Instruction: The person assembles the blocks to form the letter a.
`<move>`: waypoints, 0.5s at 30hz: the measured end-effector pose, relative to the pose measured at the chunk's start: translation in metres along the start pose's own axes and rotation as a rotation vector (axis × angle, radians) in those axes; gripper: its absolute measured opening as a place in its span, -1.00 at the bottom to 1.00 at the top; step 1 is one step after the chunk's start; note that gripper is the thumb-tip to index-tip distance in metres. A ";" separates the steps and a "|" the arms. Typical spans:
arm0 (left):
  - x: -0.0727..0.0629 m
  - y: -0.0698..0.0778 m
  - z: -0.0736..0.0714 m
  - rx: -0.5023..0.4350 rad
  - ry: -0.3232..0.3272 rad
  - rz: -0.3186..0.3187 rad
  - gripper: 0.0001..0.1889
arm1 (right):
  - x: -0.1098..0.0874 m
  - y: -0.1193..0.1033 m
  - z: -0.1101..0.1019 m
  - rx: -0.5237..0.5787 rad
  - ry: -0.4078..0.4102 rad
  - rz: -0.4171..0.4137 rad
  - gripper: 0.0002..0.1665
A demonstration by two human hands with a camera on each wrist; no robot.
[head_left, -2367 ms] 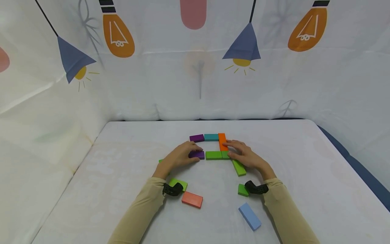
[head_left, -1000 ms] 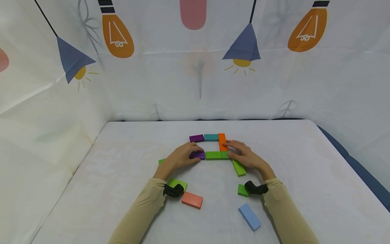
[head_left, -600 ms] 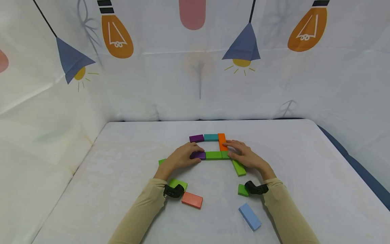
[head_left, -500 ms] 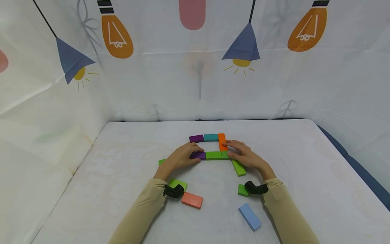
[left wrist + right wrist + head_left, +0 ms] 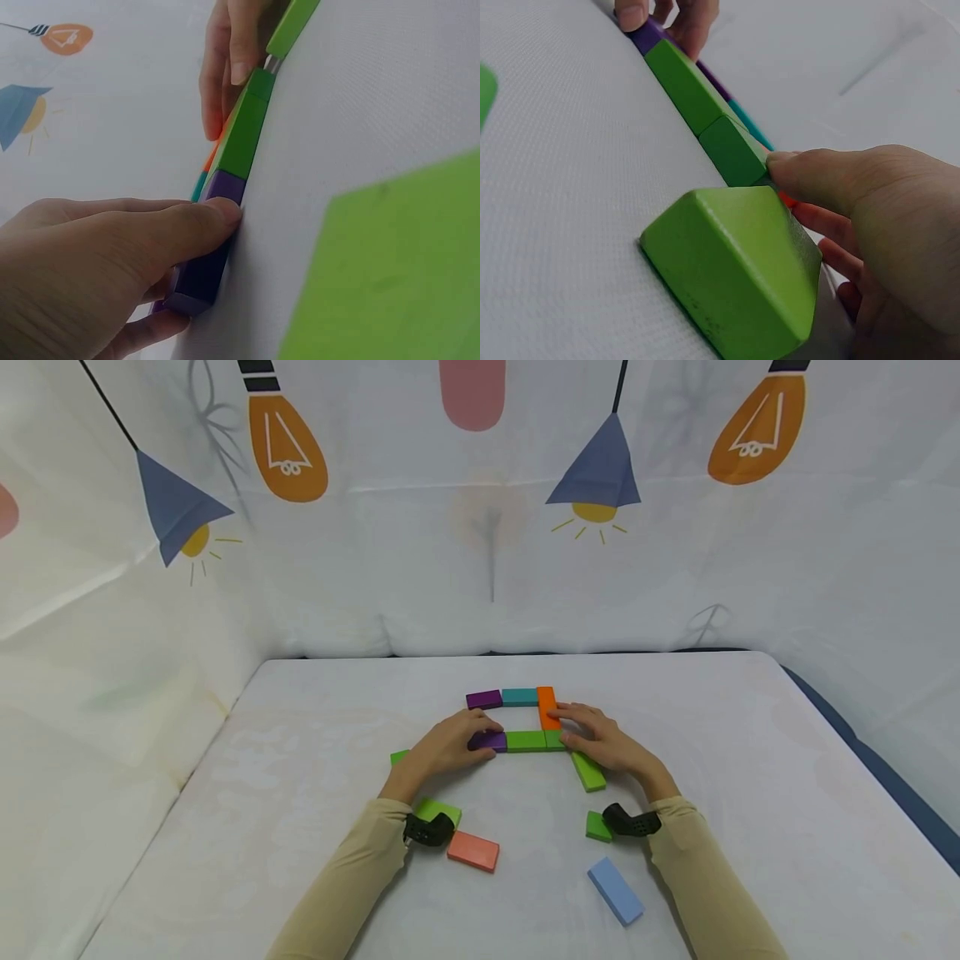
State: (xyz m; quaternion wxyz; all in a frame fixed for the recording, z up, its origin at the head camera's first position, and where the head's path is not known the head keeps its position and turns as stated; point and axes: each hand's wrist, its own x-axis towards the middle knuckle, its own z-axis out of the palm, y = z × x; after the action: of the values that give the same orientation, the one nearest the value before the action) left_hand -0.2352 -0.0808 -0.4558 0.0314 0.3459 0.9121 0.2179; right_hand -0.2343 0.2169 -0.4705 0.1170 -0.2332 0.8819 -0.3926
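On the white table, my left hand [image 5: 448, 745] pinches a purple block [image 5: 492, 742]; the left wrist view shows the thumb along its near side and fingers behind it. That block's right end meets a green block [image 5: 527, 742], which continues into a shorter green block [image 5: 554, 741]. My right hand [image 5: 606, 742] has its thumb at the short green block's right end, while its outstretched fingertips rest by the orange block [image 5: 547, 706]. Behind this row lie a teal block [image 5: 520, 697] and another purple block [image 5: 483, 699], the orange one joining both rows at the right.
A slanted light-green block [image 5: 588, 772] lies below the right hand. Nearer are a small green block [image 5: 597, 827], a blue block [image 5: 616, 892], a coral block [image 5: 473, 851] and a lime block [image 5: 439, 812]. Another green block [image 5: 399, 757] is partly hidden by the left wrist.
My left hand has slid the front purple block slightly right, closing the small gap to the green block. Over the last half second both hands have stayed put.
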 end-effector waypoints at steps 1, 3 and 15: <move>0.000 0.000 0.000 0.000 -0.002 0.000 -0.62 | 0.000 0.000 0.000 -0.003 0.000 0.000 -0.44; 0.000 0.000 0.000 -0.004 -0.004 0.000 -0.62 | 0.000 0.001 0.000 -0.006 -0.001 0.002 -0.44; 0.000 0.000 0.000 0.003 -0.014 -0.020 -0.59 | 0.001 0.001 0.000 -0.002 -0.002 0.002 -0.45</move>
State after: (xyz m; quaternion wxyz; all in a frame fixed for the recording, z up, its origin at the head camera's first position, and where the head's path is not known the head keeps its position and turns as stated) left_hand -0.2350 -0.0812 -0.4561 0.0397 0.3382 0.9156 0.2138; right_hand -0.2350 0.2168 -0.4715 0.1181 -0.2328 0.8825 -0.3913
